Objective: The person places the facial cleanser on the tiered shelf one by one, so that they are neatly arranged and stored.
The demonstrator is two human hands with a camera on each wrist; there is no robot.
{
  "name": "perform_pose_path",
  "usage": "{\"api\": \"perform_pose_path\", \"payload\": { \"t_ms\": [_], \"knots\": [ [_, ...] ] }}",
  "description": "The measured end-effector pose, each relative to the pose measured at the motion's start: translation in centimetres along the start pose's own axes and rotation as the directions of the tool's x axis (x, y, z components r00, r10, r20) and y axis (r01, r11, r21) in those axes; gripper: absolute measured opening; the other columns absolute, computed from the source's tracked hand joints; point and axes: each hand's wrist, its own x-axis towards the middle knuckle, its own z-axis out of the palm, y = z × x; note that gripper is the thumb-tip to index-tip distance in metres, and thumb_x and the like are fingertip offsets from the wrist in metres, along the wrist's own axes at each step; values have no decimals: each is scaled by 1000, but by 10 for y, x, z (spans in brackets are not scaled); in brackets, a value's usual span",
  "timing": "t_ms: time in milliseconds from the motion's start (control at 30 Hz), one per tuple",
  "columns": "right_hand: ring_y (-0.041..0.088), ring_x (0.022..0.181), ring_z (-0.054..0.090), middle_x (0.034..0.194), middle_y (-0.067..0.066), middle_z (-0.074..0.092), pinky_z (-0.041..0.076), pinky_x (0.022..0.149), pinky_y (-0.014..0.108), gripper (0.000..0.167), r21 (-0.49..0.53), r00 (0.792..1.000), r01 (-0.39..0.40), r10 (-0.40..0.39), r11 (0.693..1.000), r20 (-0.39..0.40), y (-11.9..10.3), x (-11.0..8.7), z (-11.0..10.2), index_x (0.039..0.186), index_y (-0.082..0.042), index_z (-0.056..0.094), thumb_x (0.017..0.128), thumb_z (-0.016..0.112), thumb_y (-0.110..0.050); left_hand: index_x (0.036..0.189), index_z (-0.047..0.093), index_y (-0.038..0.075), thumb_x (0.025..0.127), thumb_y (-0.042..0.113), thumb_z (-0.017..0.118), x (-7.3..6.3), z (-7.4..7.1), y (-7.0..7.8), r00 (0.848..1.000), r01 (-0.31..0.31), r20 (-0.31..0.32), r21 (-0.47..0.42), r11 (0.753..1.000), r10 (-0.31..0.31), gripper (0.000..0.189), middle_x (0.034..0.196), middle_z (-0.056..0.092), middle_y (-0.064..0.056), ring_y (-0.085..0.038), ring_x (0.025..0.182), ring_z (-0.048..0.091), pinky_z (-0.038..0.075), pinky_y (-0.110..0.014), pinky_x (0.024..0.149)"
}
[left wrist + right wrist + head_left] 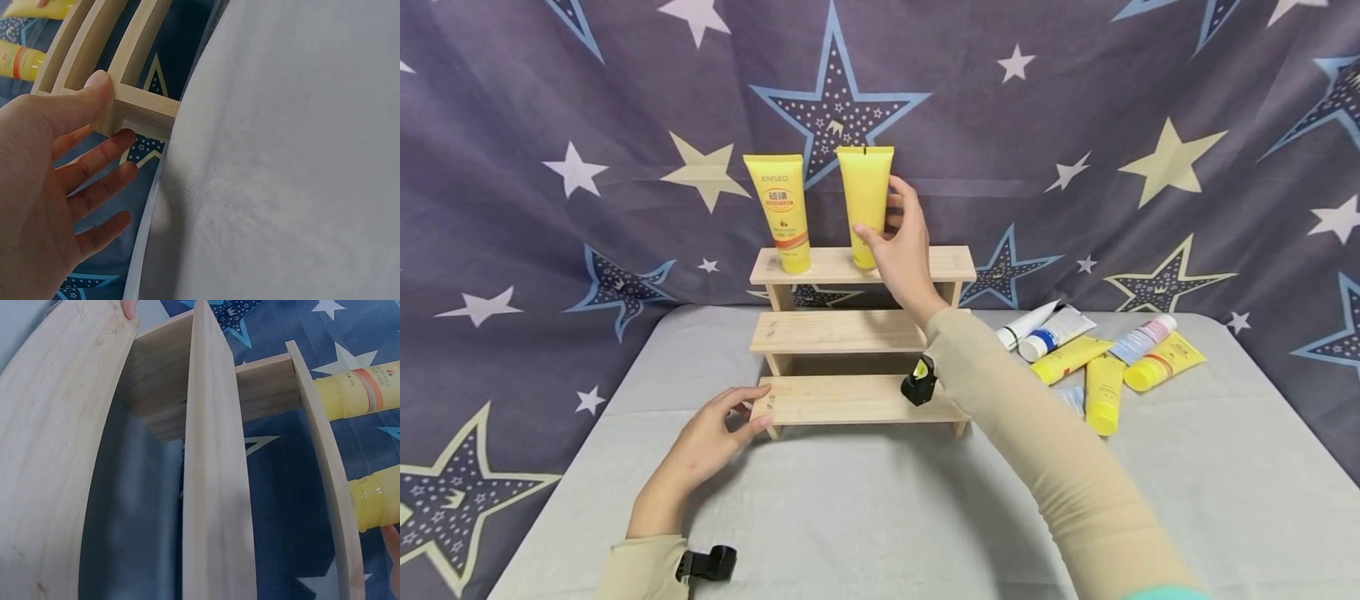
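Observation:
On the top step of a three-tier wooden display rack point(850, 329), a yellow squeeze tube point(779, 204) stands cap down at the left, its printed front facing me. Beside it, my right hand point(902, 246) grips a second yellow tube point(867, 192) between thumb and fingers, from its right side. This tube shows a plain yellow face, and in the right wrist view its cap point(369, 501) is right at the top board. My left hand point(707, 435) pinches the left end of the bottom step, thumb on the board point(147, 100) and the other fingers spread loosely below.
Right of the rack, a loose pile of tubes lies on the grey cloth-covered table point(850, 517): a white tube point(1028, 323), a blue-capped tube point(1058, 332), a pink-and-blue tube point(1142, 337) and several yellow ones point(1103, 392). A star-patterned curtain point(1015, 125) hangs close behind.

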Motion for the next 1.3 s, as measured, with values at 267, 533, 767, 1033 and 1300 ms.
{"api": "perform_pose_path", "payload": {
  "t_ms": [267,533,767,1033,1300],
  "knots": [
    [21,106,57,127,11,51,50,88,27,72,-24,1000,-11,12,1000,18,5,-1,0,149,-13,36,88,75,-6,137,59,11,93,32,71,1,1,-2,1000,-6,2,-6,1000,6,51,118,65,-8,-25,101,60,46,-49,89],
    [22,112,59,127,13,53,49,95,27,74,114,996,-93,91,989,23,5,0,-6,149,-13,34,87,74,-2,138,59,11,94,33,70,5,-1,-1,1000,-25,0,-4,1000,25,51,120,64,-9,-26,101,59,45,-50,89],
    [23,120,57,130,16,57,43,103,30,66,246,986,-167,168,955,18,3,-10,-15,146,-5,40,88,72,1,136,60,8,94,31,70,2,1,-3,999,-45,-7,-17,999,45,49,129,62,-12,-29,103,60,45,-54,92],
    [36,121,55,128,29,56,46,101,31,50,306,994,-95,109,947,-30,-1,-33,-38,136,8,47,91,67,5,137,59,9,93,32,70,-1,3,-2,1000,-21,4,-19,1000,21,50,127,62,-12,-29,103,59,45,-54,91],
    [29,117,59,125,24,61,48,99,33,40,282,998,-63,69,957,-10,-9,-63,-70,130,7,53,92,65,5,137,59,10,94,33,70,1,3,-2,1000,-22,-3,-8,1000,22,50,125,63,-10,-27,102,59,46,-51,89]
  ]
}}
